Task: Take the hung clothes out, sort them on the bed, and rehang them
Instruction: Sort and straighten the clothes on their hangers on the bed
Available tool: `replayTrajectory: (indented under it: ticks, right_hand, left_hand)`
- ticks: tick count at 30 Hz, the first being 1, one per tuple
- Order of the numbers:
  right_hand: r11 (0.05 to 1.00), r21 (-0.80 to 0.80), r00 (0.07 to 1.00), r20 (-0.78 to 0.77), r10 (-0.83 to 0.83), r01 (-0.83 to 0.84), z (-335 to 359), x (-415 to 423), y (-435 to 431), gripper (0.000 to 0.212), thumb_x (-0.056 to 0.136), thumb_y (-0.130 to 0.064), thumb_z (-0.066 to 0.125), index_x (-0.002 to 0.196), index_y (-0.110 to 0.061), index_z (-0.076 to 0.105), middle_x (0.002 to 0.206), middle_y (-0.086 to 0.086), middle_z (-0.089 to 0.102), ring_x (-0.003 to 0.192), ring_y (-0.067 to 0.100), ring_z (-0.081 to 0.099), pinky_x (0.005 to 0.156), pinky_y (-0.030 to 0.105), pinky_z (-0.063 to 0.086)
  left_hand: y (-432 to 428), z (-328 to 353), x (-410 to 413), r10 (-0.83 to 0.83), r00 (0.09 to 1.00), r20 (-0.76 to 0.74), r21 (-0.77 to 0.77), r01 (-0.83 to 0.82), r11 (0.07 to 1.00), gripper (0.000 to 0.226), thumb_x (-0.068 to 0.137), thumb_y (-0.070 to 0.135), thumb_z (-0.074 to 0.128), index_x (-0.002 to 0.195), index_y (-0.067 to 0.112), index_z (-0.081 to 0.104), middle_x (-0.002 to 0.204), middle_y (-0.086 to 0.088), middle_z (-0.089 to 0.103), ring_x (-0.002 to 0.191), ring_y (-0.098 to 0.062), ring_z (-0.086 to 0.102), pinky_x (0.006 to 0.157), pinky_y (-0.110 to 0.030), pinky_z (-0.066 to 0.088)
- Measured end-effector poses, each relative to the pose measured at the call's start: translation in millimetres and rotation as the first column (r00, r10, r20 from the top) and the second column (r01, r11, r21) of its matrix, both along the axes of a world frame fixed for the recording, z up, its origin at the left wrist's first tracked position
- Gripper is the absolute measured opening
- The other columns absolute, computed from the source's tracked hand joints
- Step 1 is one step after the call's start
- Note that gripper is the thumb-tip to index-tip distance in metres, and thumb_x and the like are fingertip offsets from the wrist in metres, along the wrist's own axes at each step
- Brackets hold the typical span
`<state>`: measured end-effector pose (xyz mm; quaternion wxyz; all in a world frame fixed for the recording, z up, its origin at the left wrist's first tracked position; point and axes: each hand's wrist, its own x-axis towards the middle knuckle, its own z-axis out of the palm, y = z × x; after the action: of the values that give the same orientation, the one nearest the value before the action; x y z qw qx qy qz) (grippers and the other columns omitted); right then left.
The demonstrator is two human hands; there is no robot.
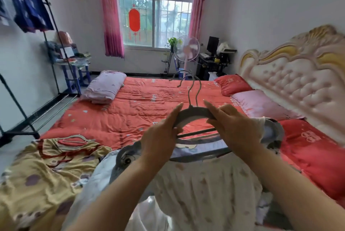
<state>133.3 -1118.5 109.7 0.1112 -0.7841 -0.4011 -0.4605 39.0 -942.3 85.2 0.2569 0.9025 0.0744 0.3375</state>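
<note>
Both my hands hold grey hangers (pixel 194 114) above the near end of the bed (pixel 130 111). My left hand (pixel 160 135) grips the left shoulder, my right hand (pixel 233 128) the right shoulder; the wire hooks point away from me. Under the hangers lies a white patterned garment (pixel 205 189) with a dark collar. A yellow patterned garment (pixel 43 172) with a light hanger (pixel 73 140) on it is spread at the left. A blue garment (pixel 29 13) hangs on the black clothes rack (pixel 54 30) at the far left.
The bed has a red quilt, a folded pink blanket (pixel 105 86) at its far left, and red and pink pillows (pixel 261 105) by the padded headboard (pixel 298 75). A fan (pixel 186 48) and a desk (pixel 212 62) stand under the window. A second rack frame (pixel 16 111) stands near left.
</note>
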Motion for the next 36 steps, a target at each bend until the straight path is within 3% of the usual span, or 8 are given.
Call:
replayTrajectory:
  ticks: [2,6,12,15,20,24,31,36]
  right_hand:
    - [0.999,-0.034,1.000,0.025,0.002,-0.001,15.3,-21.0,19.5,0.044,0.082,-0.044,0.048,0.119,-0.026,0.064,0.068,-0.003,0.063,0.035,0.013,0.048,0.053,0.006,0.002]
    - [0.995,-0.057,0.996,0.011,0.084,-0.083,28.8,-59.3,72.0,0.049,0.071,-0.036,0.071,0.118,-0.020,0.066,0.069,0.002,0.064,0.030,0.018,0.048,0.039,0.010,0.019]
    - [0.964,-0.087,0.968,-0.026,0.250,-0.252,35.3,-121.8,189.2,0.052,0.077,-0.035,0.059,0.126,-0.018,0.059,0.074,0.006,0.064,0.035,0.019,0.050,0.033,0.022,0.039]
    - [0.952,-0.079,0.955,-0.062,0.291,-0.295,29.0,-160.3,262.3,0.052,0.079,-0.038,0.054,0.128,-0.019,0.058,0.076,0.005,0.064,0.037,0.020,0.052,0.033,0.027,0.043]
    - [0.936,-0.025,0.929,-0.136,0.344,-0.351,5.4,-214.3,374.2,0.053,0.082,-0.043,0.046,0.126,-0.018,0.059,0.074,0.004,0.063,0.038,0.021,0.053,0.034,0.031,0.046]
    - [0.915,0.062,0.877,-0.264,0.401,-0.399,-14.1,-238.3,437.4,0.051,0.077,-0.035,0.067,0.125,-0.020,0.060,0.073,0.003,0.061,0.043,0.015,0.049,0.039,0.029,0.046]
    - [0.894,0.098,0.814,-0.379,0.440,-0.438,-45.4,-233.3,526.9,0.052,0.074,-0.031,0.073,0.122,-0.016,0.063,0.068,0.004,0.059,0.046,0.010,0.042,0.042,0.022,0.041]
    - [0.889,0.134,0.784,-0.426,0.451,-0.438,-72.1,-200.9,599.3,0.053,0.070,-0.025,0.080,0.120,-0.017,0.064,0.067,0.003,0.059,0.046,0.013,0.043,0.044,0.021,0.036]
  left_hand:
    - [17.8,13.6,-23.2,0.022,1.000,-0.007,0.041,-0.022,0.999,0.076,0.091,0.029,0.057,0.132,0.034,-0.007,0.100,-0.011,0.069,0.083,-0.029,0.065,0.067,-0.033,0.042]
    - [64.1,28.2,-72.6,0.074,0.997,-0.033,0.084,-0.071,0.994,0.080,0.090,0.034,0.057,0.131,0.037,-0.012,0.098,-0.011,0.069,0.085,-0.026,0.064,0.068,-0.026,0.036]
    - [170.7,36.2,-158.2,0.164,0.986,0.016,0.084,-0.164,0.983,0.073,0.090,0.037,0.056,0.140,0.039,0.002,0.107,-0.011,0.067,0.089,-0.028,0.064,0.078,-0.035,0.049]
    - [239.1,38.7,-205.2,0.230,0.971,-0.059,0.098,-0.224,0.970,0.068,0.092,0.036,0.054,0.144,0.044,0.012,0.116,-0.011,0.064,0.097,-0.029,0.061,0.081,-0.035,0.047]
    - [344.6,34.5,-268.7,0.311,0.938,-0.154,0.199,-0.279,0.939,0.062,0.095,0.039,0.048,0.145,0.046,0.011,0.110,-0.011,0.063,0.094,-0.027,0.061,0.080,-0.033,0.044]
    - [409.0,25.1,-290.0,0.324,0.926,-0.194,0.213,-0.283,0.935,0.060,0.095,0.037,0.048,0.145,0.043,0.015,0.106,-0.011,0.065,0.093,-0.028,0.062,0.084,-0.040,0.050]
    - [504.0,0.4,-285.9,0.335,0.934,-0.126,0.320,-0.281,0.905,0.060,0.095,0.035,0.049,0.145,0.037,0.015,0.092,-0.008,0.065,0.072,-0.017,0.055,0.075,-0.033,0.047]
    - [576.1,-25.7,-249.4,0.293,0.947,-0.130,0.296,-0.245,0.923,0.062,0.091,0.029,0.056,0.143,0.032,0.023,0.084,-0.010,0.067,0.069,-0.023,0.061,0.075,-0.042,0.053]
